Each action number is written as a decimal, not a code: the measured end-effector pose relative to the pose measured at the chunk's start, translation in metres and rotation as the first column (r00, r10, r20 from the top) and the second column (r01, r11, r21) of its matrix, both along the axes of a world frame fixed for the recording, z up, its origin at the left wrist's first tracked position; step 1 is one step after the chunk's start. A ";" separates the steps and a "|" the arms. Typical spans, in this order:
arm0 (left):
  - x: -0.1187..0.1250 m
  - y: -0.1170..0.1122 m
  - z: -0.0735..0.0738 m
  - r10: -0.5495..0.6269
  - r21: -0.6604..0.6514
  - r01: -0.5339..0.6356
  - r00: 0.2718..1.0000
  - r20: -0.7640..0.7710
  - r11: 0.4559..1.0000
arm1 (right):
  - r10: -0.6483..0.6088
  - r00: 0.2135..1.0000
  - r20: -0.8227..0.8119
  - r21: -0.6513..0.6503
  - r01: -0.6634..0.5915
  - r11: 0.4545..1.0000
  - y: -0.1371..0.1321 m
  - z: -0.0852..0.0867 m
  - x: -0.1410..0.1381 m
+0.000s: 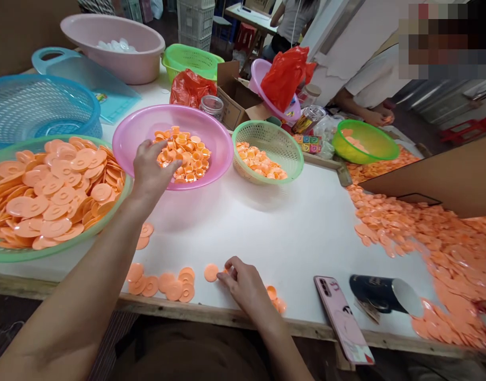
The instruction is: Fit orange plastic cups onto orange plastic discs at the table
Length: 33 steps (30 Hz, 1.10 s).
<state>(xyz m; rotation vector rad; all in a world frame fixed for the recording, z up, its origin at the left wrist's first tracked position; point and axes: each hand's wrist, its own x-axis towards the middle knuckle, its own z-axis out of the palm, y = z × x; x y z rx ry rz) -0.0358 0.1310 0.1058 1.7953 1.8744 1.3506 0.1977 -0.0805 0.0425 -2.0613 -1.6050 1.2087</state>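
My left hand [151, 170] reaches over the near rim of a pink bowl [136, 133] filled with small orange caps [184, 154]; its fingers curl down among the caps, and what they grip is hidden. My right hand [245, 283] rests on the white table [290, 233] near the front edge, fingertips pinched at a flat orange disc [211, 272]. A row of orange discs [163, 284] lies to its left, and small caps [275, 299] lie by my wrist.
A green basket [5, 253] heaped with discs sits left; a blue basket [36, 108] is behind it. A green mesh basket [267, 153] of caps stands mid-table. A phone [342, 317] and a dark cup [381, 293] lie front right, beside a spread of orange pieces [445, 248]. Another person's hands [376, 116] work at the back right.
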 end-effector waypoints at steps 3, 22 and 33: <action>0.011 -0.045 -0.023 -0.175 0.005 0.177 0.975 -0.135 0.984 | 0.030 0.999 0.041 -0.012 -0.029 1.000 -0.002 -0.004 0.004; 0.049 -0.158 -0.112 -0.642 -0.231 0.618 0.765 -0.044 0.752 | -0.284 0.904 -0.318 -0.010 0.297 0.955 0.041 -0.016 -0.008; 0.044 -0.135 -0.097 -0.510 -0.532 0.612 0.788 0.345 0.585 | -0.089 0.996 -0.029 0.186 0.093 0.978 0.055 -0.026 -0.035</action>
